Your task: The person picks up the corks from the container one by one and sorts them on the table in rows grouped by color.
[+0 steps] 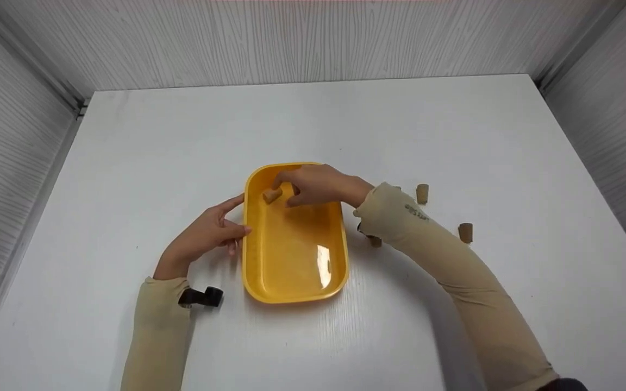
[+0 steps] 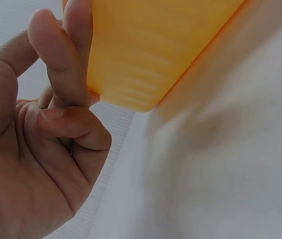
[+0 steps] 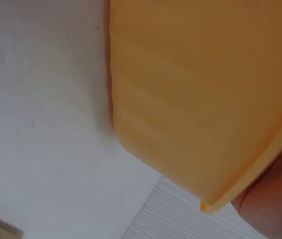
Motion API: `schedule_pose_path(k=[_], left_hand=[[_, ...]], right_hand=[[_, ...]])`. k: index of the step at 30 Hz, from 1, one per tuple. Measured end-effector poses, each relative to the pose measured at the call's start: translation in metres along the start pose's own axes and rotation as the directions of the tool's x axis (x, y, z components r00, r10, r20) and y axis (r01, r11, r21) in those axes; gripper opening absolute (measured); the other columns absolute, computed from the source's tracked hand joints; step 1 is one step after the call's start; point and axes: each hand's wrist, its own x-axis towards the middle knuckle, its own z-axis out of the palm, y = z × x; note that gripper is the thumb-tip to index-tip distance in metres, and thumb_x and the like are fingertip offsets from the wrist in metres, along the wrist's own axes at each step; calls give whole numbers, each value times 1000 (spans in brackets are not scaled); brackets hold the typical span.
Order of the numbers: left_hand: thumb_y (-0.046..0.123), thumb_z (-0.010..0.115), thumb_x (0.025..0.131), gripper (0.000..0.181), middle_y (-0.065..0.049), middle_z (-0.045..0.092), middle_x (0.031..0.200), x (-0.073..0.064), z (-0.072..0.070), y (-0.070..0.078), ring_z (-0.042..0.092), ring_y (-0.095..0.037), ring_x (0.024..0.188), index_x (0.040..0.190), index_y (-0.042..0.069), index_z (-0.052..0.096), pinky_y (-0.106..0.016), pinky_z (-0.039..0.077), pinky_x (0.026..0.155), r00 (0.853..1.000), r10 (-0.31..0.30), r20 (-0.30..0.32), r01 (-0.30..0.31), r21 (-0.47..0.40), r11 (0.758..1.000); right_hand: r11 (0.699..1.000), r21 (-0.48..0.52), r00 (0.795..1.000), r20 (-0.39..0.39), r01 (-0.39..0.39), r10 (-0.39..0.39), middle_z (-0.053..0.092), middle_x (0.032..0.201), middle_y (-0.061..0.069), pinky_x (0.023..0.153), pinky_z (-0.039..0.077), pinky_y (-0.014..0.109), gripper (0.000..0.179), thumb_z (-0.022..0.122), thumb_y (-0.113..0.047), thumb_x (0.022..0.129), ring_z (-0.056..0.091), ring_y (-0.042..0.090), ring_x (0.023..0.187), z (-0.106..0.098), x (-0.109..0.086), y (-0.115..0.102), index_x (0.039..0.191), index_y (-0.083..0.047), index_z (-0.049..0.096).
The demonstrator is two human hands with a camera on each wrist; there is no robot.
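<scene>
A yellow plastic tray (image 1: 291, 255) lies on the white table. My left hand (image 1: 204, 233) holds its left side, with the thumb on the rim and other fingers against the outer wall. In the left wrist view, curled fingers (image 2: 71, 119) show beside that wall. Over the tray's far end, my right hand (image 1: 318, 184) reaches in. A tan cork stopper (image 1: 271, 196) lies on its side in the tray by the right index fingertip, while the thumb stands apart from it. In the right wrist view the tray wall hides most of that hand.
Right of the tray stand two corks, one farther back (image 1: 422, 194) and one nearer (image 1: 465, 233). Another cork (image 1: 376, 241) is partly covered by the right sleeve (image 1: 427, 239), and a sliver of one more shows above the cuff. Pale wood-grain walls enclose the table.
</scene>
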Motion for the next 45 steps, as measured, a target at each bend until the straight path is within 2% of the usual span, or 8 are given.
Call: schedule_pose_path(k=[4, 11, 16, 22, 30, 34, 38, 45], left_hand=[[24, 64, 93, 76, 4, 60, 57, -1, 1, 0, 57, -13, 50, 155, 16, 20, -24, 46, 57, 1000, 10, 1, -10, 12, 1000], [21, 64, 93, 77, 4, 61, 58, -1, 2, 0, 58, -11, 49, 155, 14, 19, -22, 50, 56, 999, 34, 11, -33, -34, 999], [21, 64, 93, 77, 4, 61, 58, 0, 1, -1, 58, -12, 49, 155, 14, 20, -22, 51, 57, 999, 34, 9, -34, -29, 999], [23, 65, 93, 76, 3, 61, 59, 0, 1, -2, 57, -13, 50, 155, 16, 21, -23, 52, 61, 1000, 14, 1, -14, -3, 1000], [24, 65, 93, 77, 3, 62, 60, 1, 2, 0, 58, -12, 51, 155, 16, 20, -23, 52, 60, 1000, 23, 8, -23, -7, 1000], [25, 65, 93, 77, 3, 61, 60, 1, 2, 0, 58, -12, 50, 155, 17, 20, -22, 51, 59, 1000, 25, 6, -25, -4, 1000], [22, 63, 94, 75, 3, 61, 59, 1, 1, -1, 58, -11, 50, 155, 17, 20, -22, 51, 58, 1000, 27, 11, -27, -8, 1000], [22, 63, 93, 75, 3, 62, 59, 0, 1, 0, 58, -10, 50, 155, 17, 21, -23, 51, 59, 1000, 19, -1, -19, 4, 1000]], right_hand=[[999, -37, 1000, -1, 2, -2, 66, 95, 4, 69, 42, 29, 39, 62, -27, 93, 51, 16, 72, 8, 11, -3, 131, -19, 56], [999, 5, 998, 34, -46, 46, 66, 119, -2, 79, 49, 29, 40, 63, -30, 93, 59, 15, 86, 16, 18, -7, 131, -23, 54], [997, 17, 996, 32, -82, 81, 64, 103, 1, 72, 47, 29, 39, 60, -27, 95, 56, 18, 79, 18, 21, -6, 133, -21, 51], [993, -43, 993, 29, -112, 113, 55, 80, 2, 64, 44, 28, 23, 54, -27, 97, 53, 18, 69, 22, 23, -2, 118, -18, 58], [994, -51, 995, 33, -96, 98, 63, 92, 1, 73, 47, 31, 27, 57, -31, 96, 56, 19, 78, 26, 24, 1, 120, -18, 59], [996, -38, 996, 29, -79, 80, 58, 84, 1, 71, 45, 30, 36, 60, -31, 95, 54, 18, 74, 26, 23, 2, 128, -19, 54], [999, -20, 999, 34, -37, 38, 47, 71, 0, 63, 40, 27, 32, 54, -28, 98, 49, 17, 63, 27, 24, 4, 128, -20, 50], [999, -42, 999, 30, 15, -13, 44, 69, 0, 63, 40, 27, 33, 48, -23, 101, 47, 17, 60, 29, 26, 5, 133, -24, 49]])
